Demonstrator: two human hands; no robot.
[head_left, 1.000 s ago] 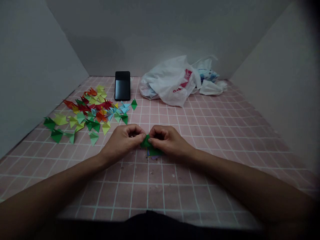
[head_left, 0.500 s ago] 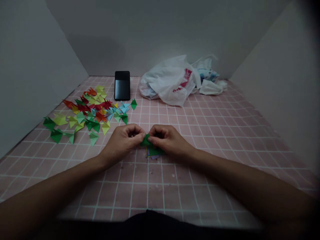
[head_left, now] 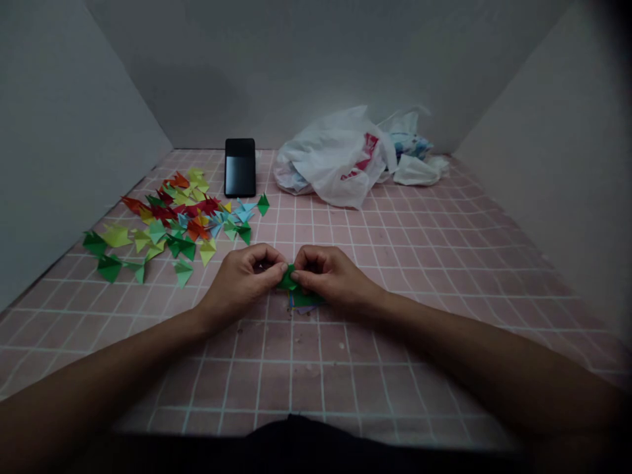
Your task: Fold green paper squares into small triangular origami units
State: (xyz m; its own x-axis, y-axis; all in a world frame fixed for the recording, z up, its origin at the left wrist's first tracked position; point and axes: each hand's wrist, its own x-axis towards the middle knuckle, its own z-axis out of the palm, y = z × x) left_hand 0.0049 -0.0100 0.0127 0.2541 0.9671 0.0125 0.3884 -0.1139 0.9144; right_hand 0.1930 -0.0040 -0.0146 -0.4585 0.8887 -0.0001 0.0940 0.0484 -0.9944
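Between my fingertips is a small piece of green origami paper [head_left: 288,279], partly covered by my thumbs. My left hand [head_left: 249,273] pinches its left side with thumb and forefinger. On the other side, my right hand [head_left: 330,273] pinches it the same way, fingers curled. Just below the hands lies a small stack of coloured paper sheets [head_left: 307,300], green on top with blue and purple edges showing. My right hand hides part of that stack.
A heap of folded paper pieces [head_left: 180,247] in green, yellow, red and blue spreads over the left of the pink checked tablecloth [head_left: 395,250]. A black phone [head_left: 239,168] leans upright behind. White plastic bags [head_left: 328,161] lie at the back, near the wall [head_left: 296,59].
Both hands keep their pinch on the green paper in almost the same place. The paper's visible part has shifted slightly between the thumbs. The whole view has tilted very slightly.
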